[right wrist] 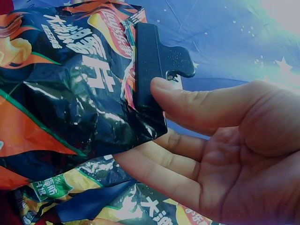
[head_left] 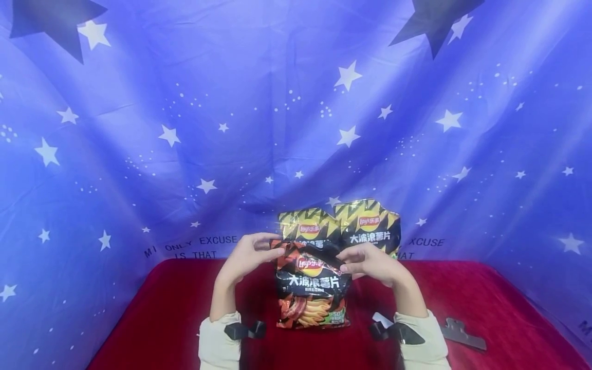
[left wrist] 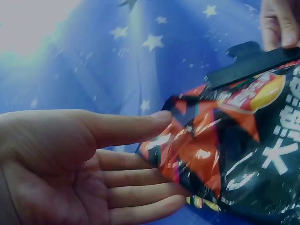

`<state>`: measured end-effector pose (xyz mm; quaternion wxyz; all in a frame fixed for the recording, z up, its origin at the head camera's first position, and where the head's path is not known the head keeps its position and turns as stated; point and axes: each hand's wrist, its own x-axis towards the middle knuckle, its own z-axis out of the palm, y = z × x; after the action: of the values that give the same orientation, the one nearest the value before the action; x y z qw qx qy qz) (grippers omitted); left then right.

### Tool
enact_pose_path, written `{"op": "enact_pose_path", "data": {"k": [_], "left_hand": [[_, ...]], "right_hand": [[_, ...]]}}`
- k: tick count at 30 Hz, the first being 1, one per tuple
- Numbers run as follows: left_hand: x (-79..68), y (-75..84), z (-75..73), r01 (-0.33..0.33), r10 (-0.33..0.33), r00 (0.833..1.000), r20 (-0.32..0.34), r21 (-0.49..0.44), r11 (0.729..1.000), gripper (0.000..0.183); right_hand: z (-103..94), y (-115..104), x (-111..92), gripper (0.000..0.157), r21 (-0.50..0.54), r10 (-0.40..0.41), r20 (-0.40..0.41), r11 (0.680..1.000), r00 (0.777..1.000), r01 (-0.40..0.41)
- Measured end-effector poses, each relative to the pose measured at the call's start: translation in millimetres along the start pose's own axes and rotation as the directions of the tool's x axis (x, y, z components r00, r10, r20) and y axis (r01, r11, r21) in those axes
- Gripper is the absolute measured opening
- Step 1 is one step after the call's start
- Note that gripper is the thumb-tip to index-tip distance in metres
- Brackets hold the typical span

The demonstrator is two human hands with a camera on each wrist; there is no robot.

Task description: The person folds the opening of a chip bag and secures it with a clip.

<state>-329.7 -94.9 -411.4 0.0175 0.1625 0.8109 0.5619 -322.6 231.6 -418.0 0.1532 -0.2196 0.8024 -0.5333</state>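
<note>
A black and red-orange Lay's potato chip bag (head_left: 314,283) stands upright on the red cloth between the hands. Across its top edge sits a black bag clip (right wrist: 148,70), with its tab sticking up. My left hand (head_left: 245,258) pinches the bag's upper left corner, thumb in front and fingers behind; the left wrist view shows those fingers nearly straight. At the opposite top corner, my right hand (head_left: 372,263) holds the bag, its thumb on the end of the clip and its other fingers behind.
Two yellow and black Lay's bags, one at left (head_left: 305,218) and one at right (head_left: 371,220), stand behind. Another dark clip (head_left: 463,334) lies on the red cloth (head_left: 185,308), right of the right sleeve. A blue star-patterned curtain (head_left: 259,128) hangs around the table.
</note>
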Motion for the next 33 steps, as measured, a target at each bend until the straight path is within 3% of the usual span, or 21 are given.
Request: {"op": "enact_pose_path", "data": {"k": [4, 8, 13, 27, 33], "left_hand": [[0.9, -14.7, -9.0, 0.089, -0.067, 0.983, 0.170, -0.125, 0.988, 0.039], [1.0, -21.0, -10.9, 0.131, -0.098, 0.965, 0.245, -0.119, 0.984, 0.028], [3.1, -22.9, -9.0, 0.158, -0.127, 0.961, 0.246, -0.109, 0.981, 0.022], [2.4, -15.3, -7.6, 0.129, -0.100, 0.969, 0.225, -0.120, 0.984, 0.020], [0.7, -10.8, -5.9, 0.123, -0.102, 0.979, 0.175, -0.113, 0.986, 0.019]], "right_hand": [[-3.1, 4, 1, 0.041, 0.028, 0.012, 0.020, 1.000, 1.000, -0.012], [-5.1, 7, 2, 0.044, 0.048, 0.011, 0.038, 0.999, 0.999, -0.013], [-6.5, 9, 2, 0.045, 0.064, 0.011, 0.053, 0.998, 0.999, -0.015], [-7.2, 2, -4, 0.047, 0.058, -0.005, 0.032, 0.998, 0.999, 0.003], [-6.9, 3, -4, 0.046, 0.033, -0.013, 0.000, 0.999, 1.000, 0.013]]}}
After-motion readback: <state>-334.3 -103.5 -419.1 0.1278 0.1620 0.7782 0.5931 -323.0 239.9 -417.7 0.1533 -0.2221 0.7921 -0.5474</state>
